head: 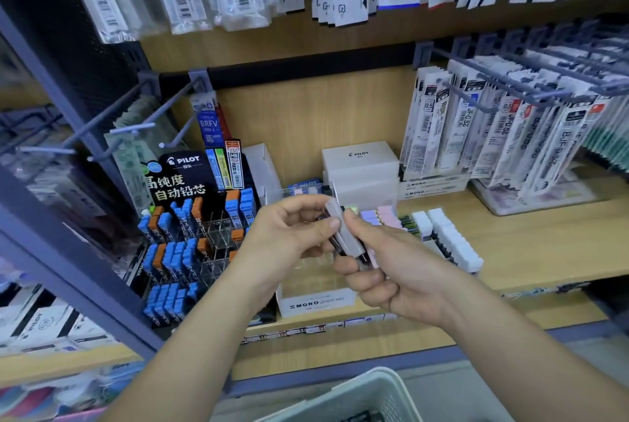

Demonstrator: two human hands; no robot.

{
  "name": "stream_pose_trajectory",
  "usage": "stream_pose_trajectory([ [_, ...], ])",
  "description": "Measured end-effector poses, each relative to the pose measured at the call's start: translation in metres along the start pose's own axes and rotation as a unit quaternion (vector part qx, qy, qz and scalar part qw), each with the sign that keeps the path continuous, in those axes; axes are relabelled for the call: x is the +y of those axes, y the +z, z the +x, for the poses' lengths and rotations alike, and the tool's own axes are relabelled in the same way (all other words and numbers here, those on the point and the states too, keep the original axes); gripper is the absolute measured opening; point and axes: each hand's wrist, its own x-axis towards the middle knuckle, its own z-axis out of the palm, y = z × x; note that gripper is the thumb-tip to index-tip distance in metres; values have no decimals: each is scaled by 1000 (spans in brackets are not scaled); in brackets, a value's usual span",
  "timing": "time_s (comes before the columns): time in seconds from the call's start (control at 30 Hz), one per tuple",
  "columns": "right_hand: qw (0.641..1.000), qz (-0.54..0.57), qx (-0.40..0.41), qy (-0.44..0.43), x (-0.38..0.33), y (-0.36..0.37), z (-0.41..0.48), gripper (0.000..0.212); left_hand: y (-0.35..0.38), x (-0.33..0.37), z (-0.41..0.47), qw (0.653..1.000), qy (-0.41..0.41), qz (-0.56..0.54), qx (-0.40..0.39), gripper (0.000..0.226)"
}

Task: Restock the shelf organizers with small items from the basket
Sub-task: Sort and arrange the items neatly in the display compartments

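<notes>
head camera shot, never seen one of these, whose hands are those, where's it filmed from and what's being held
There is no machine here: one camera sits on a person's head and looks down at their own bare hands. The left hand and right hand together pinch a few slim cases, the top one pale grey. Behind them a wooden shelf carries a Pilot rack of blue and orange cases, a MONO box and rows of pastel cases. A pale basket sits at the bottom edge.

You stand in a stationery shop: barcoded refill packs (442, 135) hang on hooks (471, 101) above your fingers (296, 210), and a Pilot lead display (185, 180) stands left of them.
</notes>
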Motion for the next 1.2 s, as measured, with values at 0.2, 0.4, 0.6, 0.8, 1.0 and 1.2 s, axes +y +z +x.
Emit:
stream_pose_trajectory([
  [0.2,999,-34,27,-19,4,-2,4,34,-4,2,1,999,23,17,20,14],
  [0.4,996,50,52,-48,1,-7,5,16,-11,-1,2,1000,0,-3,17,19],
  [0.6,991,95,52,-74,-2,-11,4,21,-12,-2,1,998,3,36,46,16],
  [0.8,985,93,95,-108,0,-9,9,25,5,-7,-7,984,33,175,10,14],
  [1.0,991,60,57,-105,5,-8,9,13,12,-20,-6,984,39,173,11,25],
  [1.2,989,87,76,-89,-2,-11,9,19,6,-9,-1,988,56,145,0,8],
])
